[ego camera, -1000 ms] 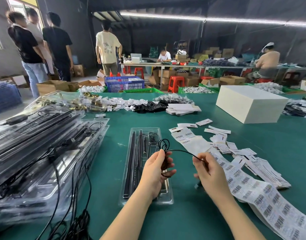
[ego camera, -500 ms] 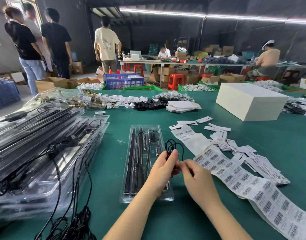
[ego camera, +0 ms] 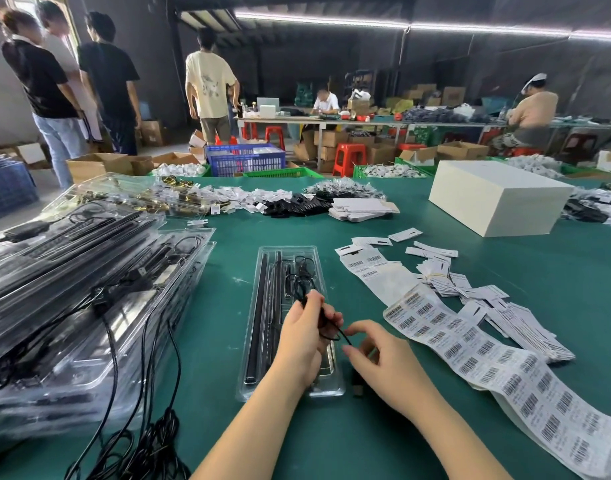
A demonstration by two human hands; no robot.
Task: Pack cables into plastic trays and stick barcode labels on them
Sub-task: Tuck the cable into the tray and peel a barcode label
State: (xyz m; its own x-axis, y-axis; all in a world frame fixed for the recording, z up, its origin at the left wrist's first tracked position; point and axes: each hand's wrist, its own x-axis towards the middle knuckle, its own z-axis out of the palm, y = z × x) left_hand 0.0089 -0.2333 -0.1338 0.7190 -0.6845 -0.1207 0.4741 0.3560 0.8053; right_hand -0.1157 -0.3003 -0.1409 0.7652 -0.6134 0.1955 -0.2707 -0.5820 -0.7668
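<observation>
A clear plastic tray with long black bars lies on the green table in front of me. Over its near half, my left hand grips a coiled thin black cable, whose loops stick up above my fingers. My right hand is just right of the tray and pinches the loose end of the same cable between thumb and forefinger. A small black plug lies beside the tray under my right hand. A long strip of barcode labels runs along the table to the right.
Stacked filled trays with trailing black cables fill the left side. Loose white label pieces lie scattered right of the tray. A white box stands at the far right. Piles of small parts and cards line the table's far edge; people stand and sit beyond.
My hands came together over the tray and the cable coil moved left with my left hand. My right hand then drew back slightly to the right, pulling the cable end.
</observation>
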